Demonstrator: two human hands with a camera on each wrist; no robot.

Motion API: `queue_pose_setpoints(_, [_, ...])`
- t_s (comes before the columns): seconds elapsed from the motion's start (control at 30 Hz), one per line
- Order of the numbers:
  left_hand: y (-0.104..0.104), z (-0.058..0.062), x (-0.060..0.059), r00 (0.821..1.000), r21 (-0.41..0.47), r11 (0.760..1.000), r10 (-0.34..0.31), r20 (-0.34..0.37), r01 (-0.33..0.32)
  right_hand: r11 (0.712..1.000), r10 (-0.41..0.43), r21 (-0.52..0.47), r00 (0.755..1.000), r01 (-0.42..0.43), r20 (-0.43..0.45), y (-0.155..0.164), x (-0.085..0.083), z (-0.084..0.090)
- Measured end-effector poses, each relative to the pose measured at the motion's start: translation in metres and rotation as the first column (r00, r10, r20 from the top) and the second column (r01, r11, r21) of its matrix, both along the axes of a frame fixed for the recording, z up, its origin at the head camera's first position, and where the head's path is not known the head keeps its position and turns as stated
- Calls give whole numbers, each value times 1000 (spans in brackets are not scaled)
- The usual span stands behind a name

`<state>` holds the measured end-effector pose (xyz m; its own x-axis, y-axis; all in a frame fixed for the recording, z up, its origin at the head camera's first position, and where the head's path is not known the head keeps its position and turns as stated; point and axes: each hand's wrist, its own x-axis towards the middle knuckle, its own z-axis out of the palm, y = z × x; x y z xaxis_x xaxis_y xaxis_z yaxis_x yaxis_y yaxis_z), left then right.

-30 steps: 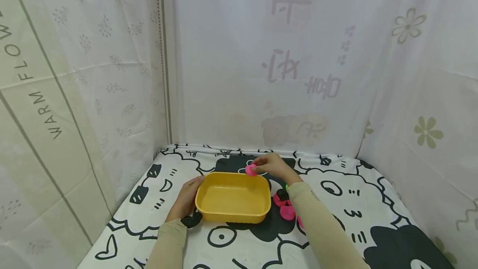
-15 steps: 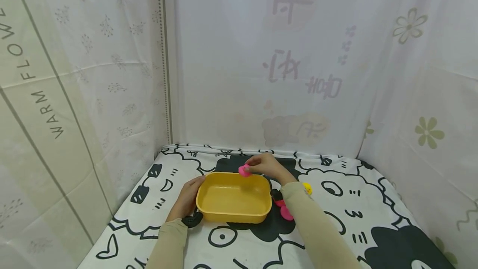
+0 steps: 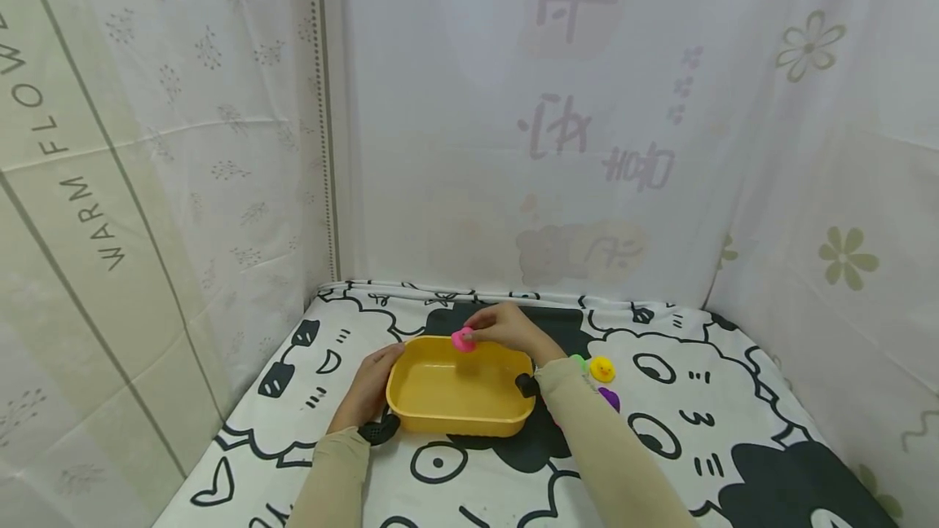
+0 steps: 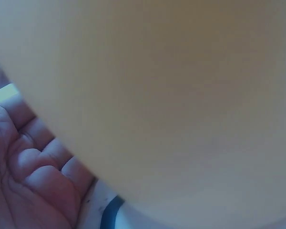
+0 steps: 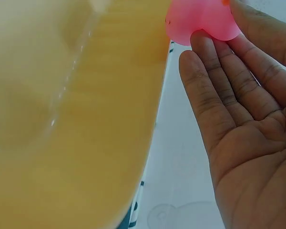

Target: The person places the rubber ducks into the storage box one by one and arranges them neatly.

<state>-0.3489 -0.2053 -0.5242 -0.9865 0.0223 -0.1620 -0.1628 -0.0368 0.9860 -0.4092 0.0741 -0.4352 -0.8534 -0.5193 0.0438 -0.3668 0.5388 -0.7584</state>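
Observation:
A yellow plastic tub (image 3: 458,424) sits in the middle of the patterned cloth. My left hand (image 3: 369,388) holds the tub's left side; in the left wrist view its fingers (image 4: 40,143) are partly hidden behind the blurred tub wall. Between the thumb and fingers of my right hand (image 3: 506,328) is a small pink rubber duck (image 3: 463,339), held over the tub's far rim. The right wrist view has the pink duck (image 5: 200,21) pinched at the fingertips, close beside the tub wall (image 5: 124,119). No objects show inside the tub.
Right of the tub lie a yellow rubber duck (image 3: 602,369), a purple toy (image 3: 610,399) and a green one (image 3: 579,362), partly hidden by the right sleeve (image 3: 594,438). Printed curtains (image 3: 455,145) hang behind and at both sides of the cloth.
My right hand has moved left along the tub's far rim with the pink duck. Its arm uncovers the yellow and purple toys and now hides most pink ones. The left hand stays put.

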Motion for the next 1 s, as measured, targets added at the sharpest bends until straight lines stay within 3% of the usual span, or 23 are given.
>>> queue_pose_setpoints(0.43, [2, 0, -3, 999, -5, 999, 32, -6, -32, 997, 47, 59, 999, -46, -1, -23, 5, -5])
queue_pose_setpoints(0.67, [6, -1, -6, 1000, 1, 1000, 13, -19, -13, 997, 71, 31, 997, -71, 5, -29, 6, -10])
queue_pose_setpoints(1.0, [1, -2, 0, 1000, -10, 1000, 23, -10, -23, 995, 79, 49, 996, -82, 44, -46, 4, -26])
